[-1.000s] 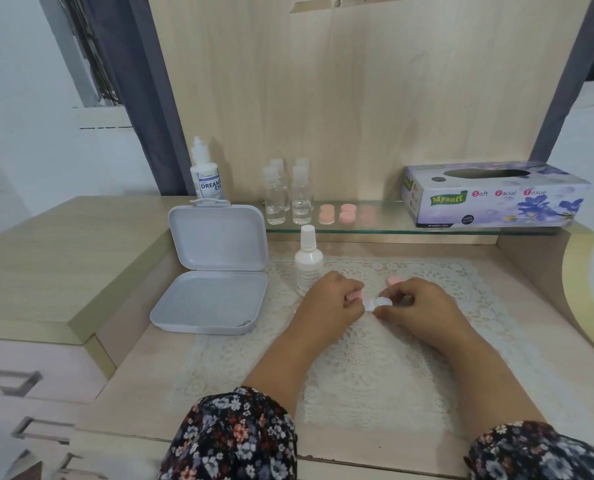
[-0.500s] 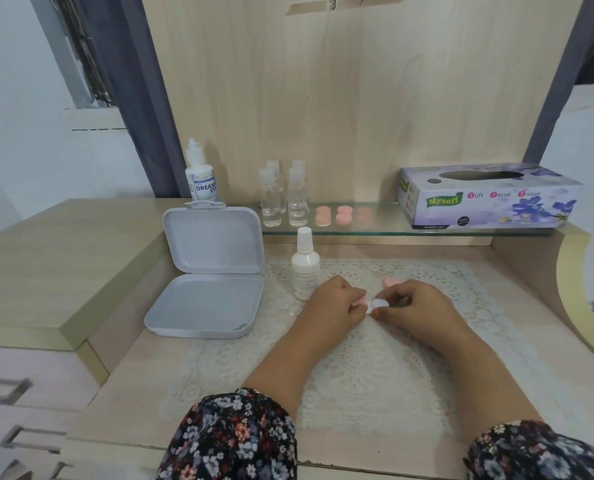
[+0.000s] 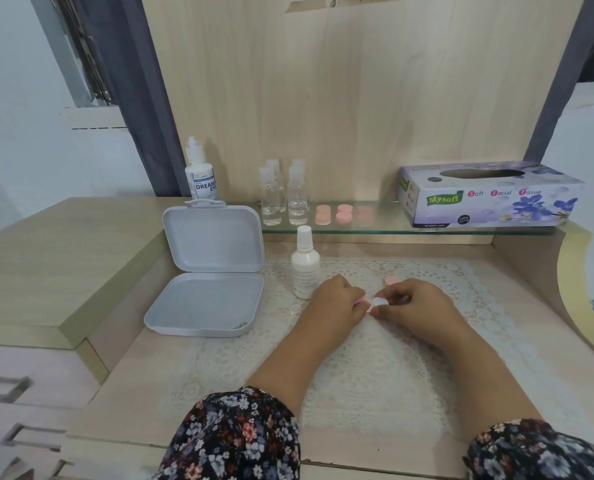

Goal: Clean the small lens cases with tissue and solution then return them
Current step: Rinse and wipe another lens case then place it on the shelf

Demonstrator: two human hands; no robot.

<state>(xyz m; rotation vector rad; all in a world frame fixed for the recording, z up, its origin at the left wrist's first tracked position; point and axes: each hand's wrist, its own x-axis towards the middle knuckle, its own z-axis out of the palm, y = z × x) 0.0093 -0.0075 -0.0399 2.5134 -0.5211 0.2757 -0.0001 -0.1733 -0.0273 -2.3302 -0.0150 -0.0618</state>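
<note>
Lens case (image 3: 378, 302), small and white, sits pinched in the right hand's (image 3: 415, 304) grip, touching the pink piece (image 3: 362, 301) pinched in the left hand (image 3: 337, 299). Both hover just above the lace-covered surface (image 3: 358, 368); the open grey box (image 3: 205, 299) lies well left, nearer the left hand.

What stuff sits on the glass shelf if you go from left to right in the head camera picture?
Clear little bottles → pink lens cases → tissue box, all on the glass shelf.
</note>
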